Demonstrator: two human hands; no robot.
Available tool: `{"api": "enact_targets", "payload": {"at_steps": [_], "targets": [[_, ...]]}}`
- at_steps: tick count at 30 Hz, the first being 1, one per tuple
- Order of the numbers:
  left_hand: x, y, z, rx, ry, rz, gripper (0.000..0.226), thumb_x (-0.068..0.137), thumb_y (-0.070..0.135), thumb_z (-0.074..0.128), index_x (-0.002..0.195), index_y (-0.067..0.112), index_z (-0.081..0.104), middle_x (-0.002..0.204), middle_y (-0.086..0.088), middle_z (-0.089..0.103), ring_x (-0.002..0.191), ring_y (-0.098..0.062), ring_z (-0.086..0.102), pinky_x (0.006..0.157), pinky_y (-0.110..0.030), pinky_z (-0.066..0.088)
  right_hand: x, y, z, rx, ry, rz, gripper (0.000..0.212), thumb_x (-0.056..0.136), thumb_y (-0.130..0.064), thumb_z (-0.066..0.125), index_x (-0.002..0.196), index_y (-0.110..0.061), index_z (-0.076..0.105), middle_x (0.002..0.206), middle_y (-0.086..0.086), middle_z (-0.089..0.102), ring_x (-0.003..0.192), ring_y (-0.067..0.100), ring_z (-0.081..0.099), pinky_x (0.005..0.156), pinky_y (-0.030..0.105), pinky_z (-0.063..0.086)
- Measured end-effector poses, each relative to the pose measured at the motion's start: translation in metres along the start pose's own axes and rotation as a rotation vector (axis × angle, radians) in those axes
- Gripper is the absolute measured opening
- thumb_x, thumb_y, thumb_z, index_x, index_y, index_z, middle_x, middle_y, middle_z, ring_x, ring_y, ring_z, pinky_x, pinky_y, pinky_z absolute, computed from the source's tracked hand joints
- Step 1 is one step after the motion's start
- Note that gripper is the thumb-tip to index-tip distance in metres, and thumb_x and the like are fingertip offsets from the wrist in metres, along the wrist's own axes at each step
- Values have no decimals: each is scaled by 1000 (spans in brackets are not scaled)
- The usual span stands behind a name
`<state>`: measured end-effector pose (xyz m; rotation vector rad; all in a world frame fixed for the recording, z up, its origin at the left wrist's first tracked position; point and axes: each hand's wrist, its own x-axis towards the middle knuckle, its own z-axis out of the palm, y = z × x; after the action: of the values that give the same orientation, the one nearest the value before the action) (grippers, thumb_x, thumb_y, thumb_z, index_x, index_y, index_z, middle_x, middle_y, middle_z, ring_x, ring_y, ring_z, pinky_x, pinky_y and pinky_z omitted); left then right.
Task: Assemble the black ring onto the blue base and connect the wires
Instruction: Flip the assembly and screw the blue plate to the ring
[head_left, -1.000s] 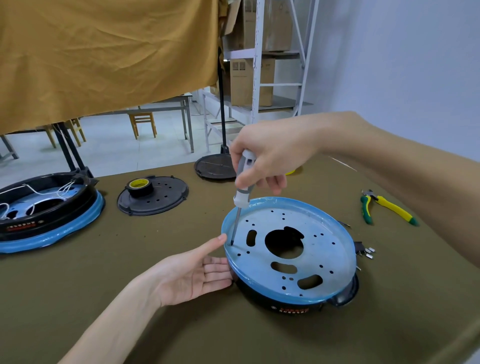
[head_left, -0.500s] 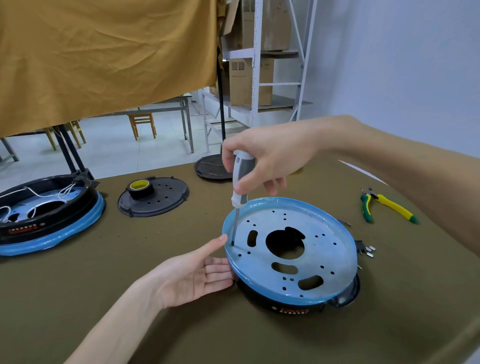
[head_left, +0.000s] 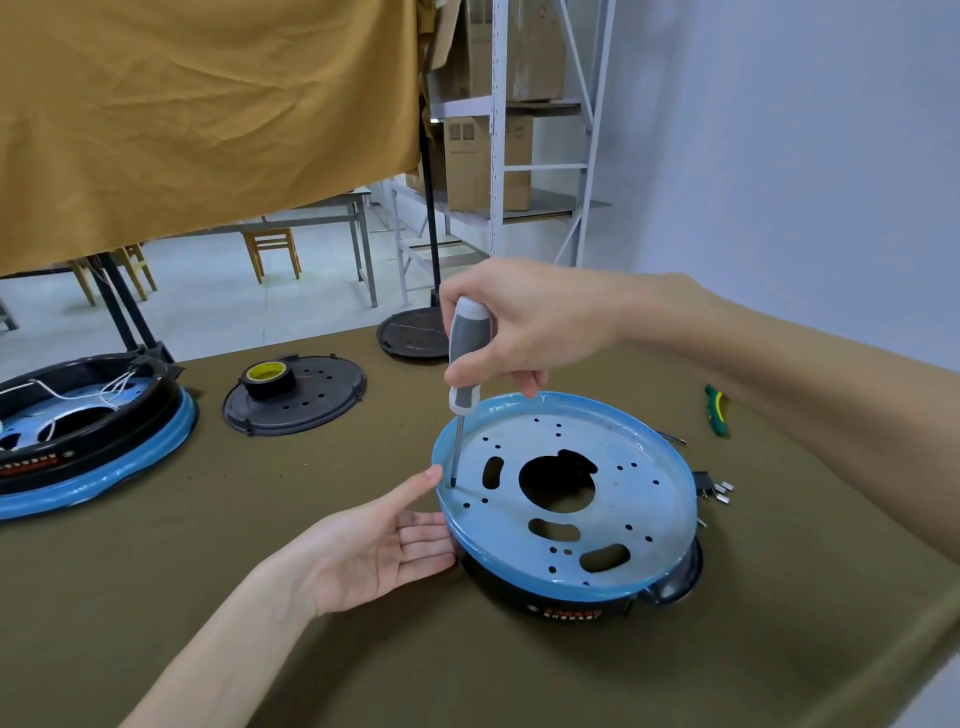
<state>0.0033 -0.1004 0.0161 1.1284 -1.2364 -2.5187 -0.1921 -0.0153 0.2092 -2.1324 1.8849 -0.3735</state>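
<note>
The blue base (head_left: 623, 499) lies on the table with its perforated plate facing up, resting on top of the black ring (head_left: 524, 592). My right hand (head_left: 524, 322) is closed around a grey-and-white screwdriver (head_left: 465, 364), held upright with its tip in a hole at the plate's left edge. My left hand (head_left: 374, 551) rests flat against the left side of the assembly, fingers together under the blue rim, thumb touching the rim beside the screwdriver tip. Metal wire terminals (head_left: 719, 491) stick out at the right side.
A second blue-and-black unit with white wires (head_left: 78, 436) sits at far left. A black cover plate (head_left: 306, 397) carries a roll of black tape (head_left: 267, 379). Another black disc (head_left: 413, 332) lies behind. Green-yellow pliers (head_left: 717, 408) lie at right, partly hidden by my forearm.
My right hand has shifted its grip on the screwdriver handle, with more of the handle showing now. The tip stays in the same hole. My left hand has not moved.
</note>
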Motion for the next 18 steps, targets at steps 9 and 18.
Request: {"api": "enact_targets", "payload": {"at_steps": [9,18], "targets": [[-2,-1,3,6,13,17,84,74,47,84,130,-9,58,124,-22,72,115,-30,72,98,-40,59,2,-6,-2,-43,-5,39,30,90,-37,77,99,-17,57,81,5,76,55,20,72,50,31,59],[-4,0,4,-6,17,18,83,74,46,84,130,-9,58,124,-23,72,115,-31,73,96,-40,60,3,1,7,-55,67,-10,31,92,-40,73,90,-12,60,63,8,73,52,22,70,51,29,58]]}}
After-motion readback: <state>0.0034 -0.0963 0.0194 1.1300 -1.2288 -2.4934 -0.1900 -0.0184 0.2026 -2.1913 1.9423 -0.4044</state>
